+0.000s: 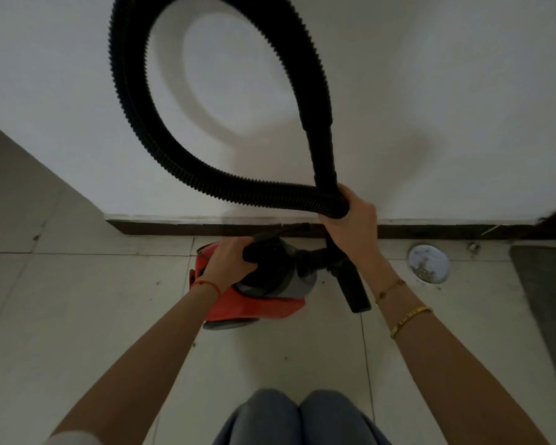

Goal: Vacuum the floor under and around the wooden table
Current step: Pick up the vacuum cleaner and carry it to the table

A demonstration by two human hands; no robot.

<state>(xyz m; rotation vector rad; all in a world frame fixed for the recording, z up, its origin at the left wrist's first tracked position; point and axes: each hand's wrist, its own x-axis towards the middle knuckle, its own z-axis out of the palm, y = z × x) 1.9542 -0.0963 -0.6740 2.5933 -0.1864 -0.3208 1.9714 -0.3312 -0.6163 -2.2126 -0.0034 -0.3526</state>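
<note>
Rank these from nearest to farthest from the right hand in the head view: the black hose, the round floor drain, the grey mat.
1. Black hose: gripped in the right hand.
2. Round floor drain: on the tiles, to that hand's right.
3. Grey mat: at the far right edge.

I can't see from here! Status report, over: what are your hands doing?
Left hand gripping red vacuum handle. Right hand holding looped hose. Round floor drain nearby, right. No table in view.

The left hand (pixel 228 263) grips the black handle atop a red vacuum (pixel 257 303) on the tiled floor (pixel 77 316) near the far wall (pixel 446 91). The right hand (pixel 350 216) holds the looped black hose (pixel 135 130) above it. A round disc (pixel 428 263), perhaps a drain cover, lies to the right.
</note>
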